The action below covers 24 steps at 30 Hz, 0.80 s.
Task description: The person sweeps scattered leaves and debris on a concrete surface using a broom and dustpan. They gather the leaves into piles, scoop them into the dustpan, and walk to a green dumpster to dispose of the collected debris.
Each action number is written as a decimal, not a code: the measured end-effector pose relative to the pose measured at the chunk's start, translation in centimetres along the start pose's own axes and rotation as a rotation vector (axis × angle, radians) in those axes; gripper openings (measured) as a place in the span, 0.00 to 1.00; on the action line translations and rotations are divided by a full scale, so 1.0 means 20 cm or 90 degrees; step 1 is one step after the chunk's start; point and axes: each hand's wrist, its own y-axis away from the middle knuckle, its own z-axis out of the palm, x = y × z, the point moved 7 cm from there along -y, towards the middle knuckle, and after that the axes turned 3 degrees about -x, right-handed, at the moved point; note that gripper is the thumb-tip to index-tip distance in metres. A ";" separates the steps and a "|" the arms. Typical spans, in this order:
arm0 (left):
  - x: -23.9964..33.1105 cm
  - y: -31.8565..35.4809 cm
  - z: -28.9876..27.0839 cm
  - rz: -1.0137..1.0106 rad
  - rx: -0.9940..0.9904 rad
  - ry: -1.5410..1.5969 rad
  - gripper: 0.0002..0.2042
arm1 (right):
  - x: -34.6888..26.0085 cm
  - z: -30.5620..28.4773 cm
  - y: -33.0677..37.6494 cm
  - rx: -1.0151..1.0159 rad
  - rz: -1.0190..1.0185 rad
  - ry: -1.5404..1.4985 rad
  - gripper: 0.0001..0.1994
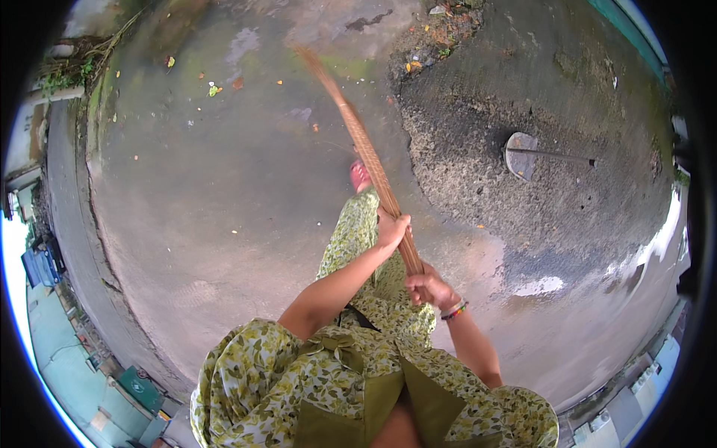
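Note:
A long brown stick broom slants away from my body. Its thin bristle ends spread out at the far end, slightly blurred, over the damp concrete. My left hand is wrapped around the shaft of bundled sticks about midway along. Closer to me, my right hand, with bangles on its wrist, is closed around the butt end. A foot in reddish footwear shows beside the broom, below a leafy-patterned garment. Past the bristles, a few yellow-green leaves lie scattered.
On the rough dark patch at right lies a dustpan-like scoop with a long handle. Leaves and dirt gather at the far side. A puddle shines at right. Along the left runs a raised concrete edge.

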 end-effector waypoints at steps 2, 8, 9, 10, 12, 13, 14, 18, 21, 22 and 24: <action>-0.01 0.18 0.03 -0.010 -0.054 -0.100 0.24 | 0.19 0.05 0.06 0.024 -0.030 -0.050 0.18; -0.66 0.39 0.06 -0.146 -0.192 -0.260 0.24 | 0.70 0.04 0.00 0.277 -0.069 -0.221 0.10; -0.71 0.39 0.07 -0.166 -0.232 -0.243 0.23 | 0.74 0.03 -0.03 0.310 -0.072 -0.191 0.08; -0.75 0.40 0.03 -0.190 -0.260 -0.237 0.20 | 0.78 0.04 -0.08 0.340 -0.077 -0.217 0.04; -0.85 0.31 -0.13 -0.197 -0.307 -0.234 0.17 | 0.89 0.08 -0.28 0.347 -0.084 -0.278 0.05; -0.87 0.29 -0.23 -0.199 -0.332 -0.236 0.15 | 0.92 0.14 -0.37 0.347 -0.092 -0.312 0.05; -0.87 0.24 -0.40 -0.180 -0.317 -0.209 0.10 | 0.93 0.23 -0.47 0.323 -0.097 -0.287 0.06; -0.68 0.15 -1.35 -0.197 -0.125 -0.154 0.07 | 1.03 0.77 -0.98 0.138 -0.033 -0.097 0.08; -0.28 0.24 -1.82 -0.127 0.044 -0.100 0.07 | 1.07 1.06 -1.27 -0.013 -0.082 -0.026 0.07; -0.16 0.27 -1.95 -0.066 0.118 -0.129 0.07 | 1.10 1.13 -1.32 -0.036 -0.037 -0.032 0.07; -0.22 0.22 -2.29 0.037 0.244 -0.008 0.15 | 1.15 1.26 -1.35 -0.074 0.041 -0.047 0.07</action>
